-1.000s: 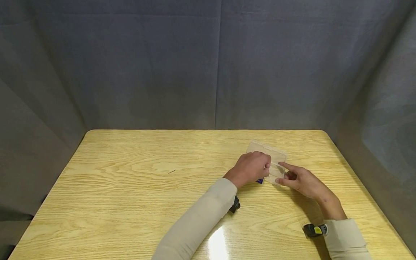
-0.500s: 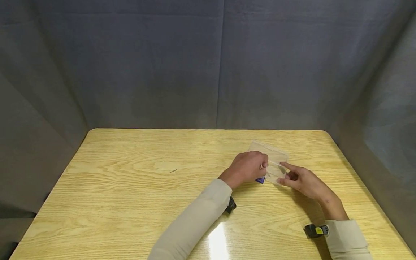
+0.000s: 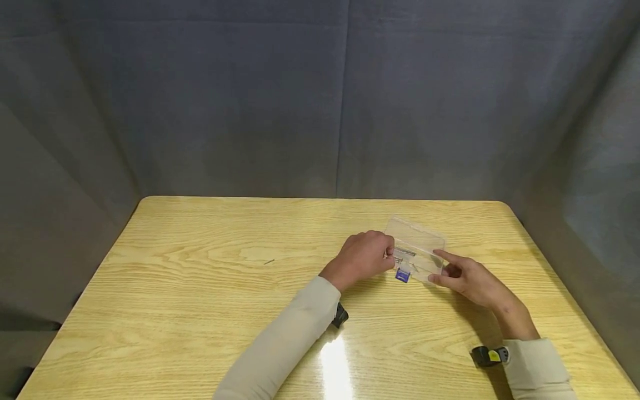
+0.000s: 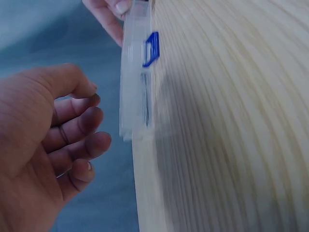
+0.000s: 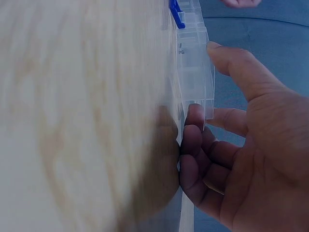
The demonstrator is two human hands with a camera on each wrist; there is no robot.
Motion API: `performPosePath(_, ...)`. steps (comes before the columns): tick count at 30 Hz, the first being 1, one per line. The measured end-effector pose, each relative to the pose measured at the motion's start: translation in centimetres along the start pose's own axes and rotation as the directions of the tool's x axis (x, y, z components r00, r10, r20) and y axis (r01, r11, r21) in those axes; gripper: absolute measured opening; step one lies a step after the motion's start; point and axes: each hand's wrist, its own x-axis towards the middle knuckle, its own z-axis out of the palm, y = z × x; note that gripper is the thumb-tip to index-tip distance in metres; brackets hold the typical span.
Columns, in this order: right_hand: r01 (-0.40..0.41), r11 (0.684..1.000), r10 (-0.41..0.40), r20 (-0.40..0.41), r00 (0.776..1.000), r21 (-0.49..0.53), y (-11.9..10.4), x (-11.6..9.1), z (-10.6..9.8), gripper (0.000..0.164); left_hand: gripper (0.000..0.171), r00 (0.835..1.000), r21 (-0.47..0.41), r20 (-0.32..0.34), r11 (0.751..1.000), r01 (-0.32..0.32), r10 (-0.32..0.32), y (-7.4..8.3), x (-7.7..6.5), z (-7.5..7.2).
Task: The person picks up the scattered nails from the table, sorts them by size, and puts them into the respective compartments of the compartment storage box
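A clear plastic box stands on the table with its lid laid back and a blue latch on its near side. Thin metal nails lie inside, and some show through the wall in the left wrist view. My right hand holds the box's right end, thumb at the near edge and fingers around the end. At the left end is my left hand; in the left wrist view its fingers curl loosely, with nothing visible between them, apart from the box.
A single thin nail lies on the wooden table, left of the hands. Grey curtains hang behind the table and along both sides. The box sits toward the table's far right.
My left hand has drawn back to the left from over the box, uncovering the nails and the blue latch. My right hand keeps its place at the box's right end.
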Motion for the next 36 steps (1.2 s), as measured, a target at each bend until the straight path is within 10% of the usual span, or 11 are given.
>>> performPosePath(19,-0.016,1.0,0.016,0.012,1.0,-0.019,0.1,-0.1,-0.1,0.076,0.018,0.986,-0.064,-0.043,0.986,0.156,-0.159,-7.4,-7.7,-2.7)
performPosePath(36,-0.019,1.0,0.02,0.01,1.0,-0.021,0.0,-0.1,-0.2,0.077,0.007,0.956,-0.097,-0.092,0.958,0.269,-0.278,-10.8,-12.1,-5.1)
